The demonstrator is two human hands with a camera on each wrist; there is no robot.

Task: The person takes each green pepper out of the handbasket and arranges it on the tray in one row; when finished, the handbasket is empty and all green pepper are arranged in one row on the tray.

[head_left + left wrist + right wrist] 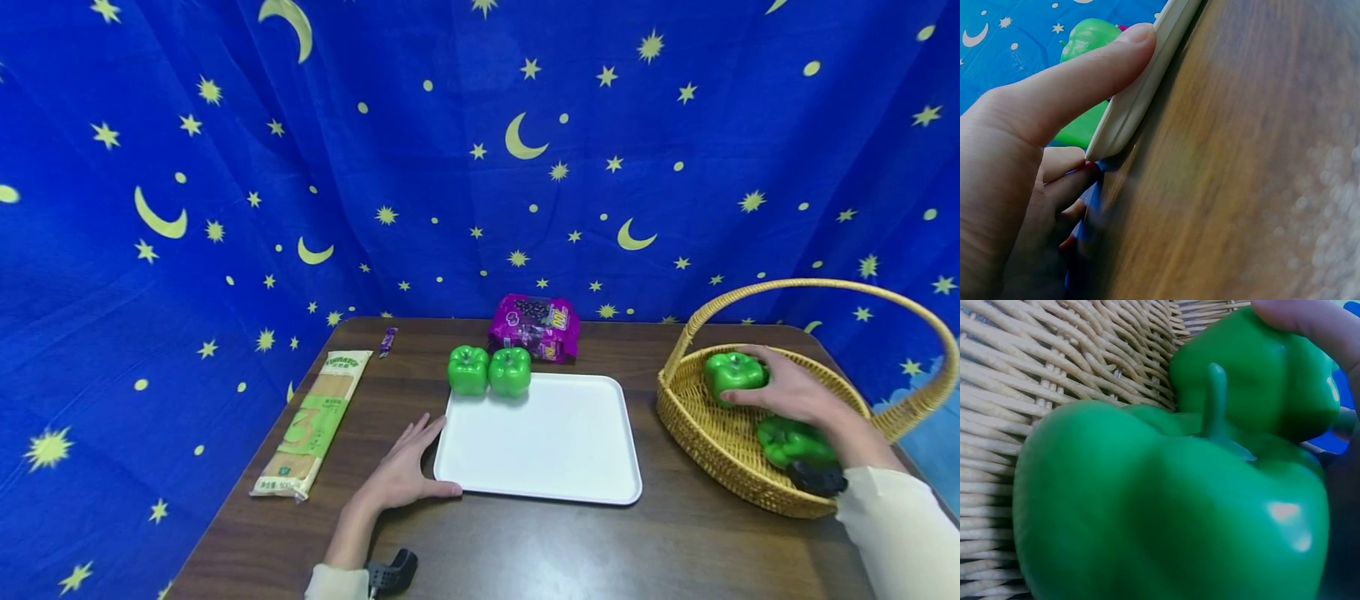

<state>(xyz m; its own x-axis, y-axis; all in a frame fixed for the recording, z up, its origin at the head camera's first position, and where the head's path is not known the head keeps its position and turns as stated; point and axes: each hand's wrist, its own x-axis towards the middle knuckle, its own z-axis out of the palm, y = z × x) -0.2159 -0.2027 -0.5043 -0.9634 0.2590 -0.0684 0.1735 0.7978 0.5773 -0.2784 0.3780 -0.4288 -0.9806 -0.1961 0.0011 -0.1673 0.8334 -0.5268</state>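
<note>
In the basket (701,433), my right hand (795,387) grips a green bell pepper (733,375), thumb on its near side. Closer to the right wrist lies another green bell pepper (1166,506), large in the right wrist view and partly hidden by the arm in the head view. My left hand (408,467) rests at the near left corner of a white tray (547,442). Its thumb (1116,59) touches the tray's rim, and the other fingers extend along the left side. Two green bell peppers (468,372) (510,372) sit side by side at the tray's far left corner.
A purple snack package (534,327) stands behind the tray. At the left lie a pack of noodles (313,425) and a small purple wrapped candy (387,342). The basket's tall handle (810,285) arches above the right arm. A blue curtain (450,167) hangs behind the table.
</note>
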